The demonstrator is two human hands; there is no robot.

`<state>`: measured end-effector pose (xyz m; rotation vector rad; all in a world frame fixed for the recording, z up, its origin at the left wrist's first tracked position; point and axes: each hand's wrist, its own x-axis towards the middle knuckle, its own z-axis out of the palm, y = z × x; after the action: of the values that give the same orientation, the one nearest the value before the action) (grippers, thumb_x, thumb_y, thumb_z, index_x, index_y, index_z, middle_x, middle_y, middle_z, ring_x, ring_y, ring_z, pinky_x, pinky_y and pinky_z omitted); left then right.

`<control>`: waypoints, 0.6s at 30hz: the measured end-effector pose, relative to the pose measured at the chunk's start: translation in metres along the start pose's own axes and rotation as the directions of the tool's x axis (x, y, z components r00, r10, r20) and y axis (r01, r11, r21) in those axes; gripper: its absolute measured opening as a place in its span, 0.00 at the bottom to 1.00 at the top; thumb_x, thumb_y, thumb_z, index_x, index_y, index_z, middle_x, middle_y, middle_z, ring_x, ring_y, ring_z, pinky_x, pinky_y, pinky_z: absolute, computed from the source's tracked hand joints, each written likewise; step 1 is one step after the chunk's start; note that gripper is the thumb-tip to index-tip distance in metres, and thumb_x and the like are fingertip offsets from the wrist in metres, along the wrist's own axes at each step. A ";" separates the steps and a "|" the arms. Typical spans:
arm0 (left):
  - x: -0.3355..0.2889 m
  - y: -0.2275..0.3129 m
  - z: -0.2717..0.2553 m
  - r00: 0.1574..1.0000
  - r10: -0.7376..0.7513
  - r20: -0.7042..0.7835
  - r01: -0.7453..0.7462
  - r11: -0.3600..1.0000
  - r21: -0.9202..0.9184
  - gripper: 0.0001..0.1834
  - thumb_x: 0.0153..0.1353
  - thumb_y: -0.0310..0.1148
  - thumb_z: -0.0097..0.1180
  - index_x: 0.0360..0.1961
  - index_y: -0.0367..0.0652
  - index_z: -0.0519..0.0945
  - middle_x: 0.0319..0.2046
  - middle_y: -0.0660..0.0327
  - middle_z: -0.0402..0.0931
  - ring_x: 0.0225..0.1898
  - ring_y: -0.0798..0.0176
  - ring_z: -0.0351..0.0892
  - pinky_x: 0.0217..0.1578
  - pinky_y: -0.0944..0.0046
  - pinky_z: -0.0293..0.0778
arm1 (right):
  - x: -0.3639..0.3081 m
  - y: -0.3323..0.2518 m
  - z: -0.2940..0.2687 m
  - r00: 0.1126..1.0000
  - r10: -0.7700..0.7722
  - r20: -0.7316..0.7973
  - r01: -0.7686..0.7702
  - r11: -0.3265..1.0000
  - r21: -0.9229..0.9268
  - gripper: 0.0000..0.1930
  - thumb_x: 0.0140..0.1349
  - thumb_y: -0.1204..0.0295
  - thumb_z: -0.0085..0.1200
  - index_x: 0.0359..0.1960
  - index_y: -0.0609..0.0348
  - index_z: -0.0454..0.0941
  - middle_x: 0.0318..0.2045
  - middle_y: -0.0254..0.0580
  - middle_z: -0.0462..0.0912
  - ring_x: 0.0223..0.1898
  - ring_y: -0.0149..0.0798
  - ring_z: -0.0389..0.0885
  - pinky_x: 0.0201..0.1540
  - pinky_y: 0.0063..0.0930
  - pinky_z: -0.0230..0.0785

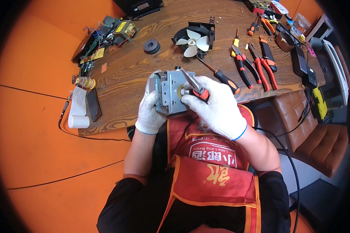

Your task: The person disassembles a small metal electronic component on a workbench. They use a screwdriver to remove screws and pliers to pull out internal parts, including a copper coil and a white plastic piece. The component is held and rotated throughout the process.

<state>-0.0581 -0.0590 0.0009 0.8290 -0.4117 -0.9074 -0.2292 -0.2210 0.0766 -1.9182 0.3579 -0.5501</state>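
A grey metal magnetron [174, 105] with cooling fins on its left side is held up near the table's front edge. My left hand [150, 110], in a white knit glove, is closed around its finned side. In my gloved right hand [219, 105] is a pair of long-nose pliers [193, 82] with red-and-black grips, its jaws pointing up and away to the left. The thumb and fingertips of that hand meet at the short round stub in the middle of the magnetron, beside a brassy mesh ring [180, 91]. Most of the pliers' handles are hidden in the palm.
Beyond the magnetron lie a fan [192, 42] with pale blades, dark ring magnets [151, 46] and a screwdriver [226, 81]. Several pliers [260, 70] and cutters [243, 68] spread to the right. Electronic parts [122, 30] and a white paper roll [78, 121] occupy the left side.
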 end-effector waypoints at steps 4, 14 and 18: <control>0.002 -0.002 0.006 0.996 -0.083 -0.044 0.076 0.988 -0.137 0.35 0.79 0.46 0.45 0.81 0.40 0.66 0.74 0.44 0.74 0.71 0.41 0.80 0.70 0.39 0.82 | 0.001 -0.001 -0.012 0.997 0.055 0.060 -0.059 0.996 0.070 0.17 0.70 0.62 0.69 0.52 0.61 0.86 0.39 0.53 0.90 0.40 0.54 0.90 0.47 0.40 0.81; -0.005 0.003 0.038 0.951 0.212 0.225 -0.291 0.369 0.883 0.32 0.67 0.46 0.74 0.68 0.42 0.81 0.61 0.55 0.88 0.61 0.58 0.88 0.60 0.54 0.85 | -0.003 0.021 -0.008 0.986 0.081 -0.148 -0.057 0.985 0.161 0.27 0.63 0.62 0.75 0.59 0.64 0.84 0.38 0.42 0.88 0.41 0.40 0.89 0.51 0.34 0.81; -0.003 0.004 0.052 0.929 0.275 0.247 -0.328 0.306 0.894 0.29 0.66 0.50 0.75 0.62 0.46 0.87 0.56 0.60 0.91 0.57 0.58 0.90 0.57 0.56 0.84 | -0.005 0.019 -0.010 0.995 0.067 -0.071 -0.051 0.977 0.207 0.39 0.56 0.66 0.80 0.68 0.66 0.77 0.49 0.41 0.85 0.46 0.32 0.85 0.52 0.29 0.80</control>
<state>-0.0910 -0.0784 0.0362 1.7183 -1.1646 -0.2282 -0.2385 -0.2344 0.0618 -1.6854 0.3918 -0.5998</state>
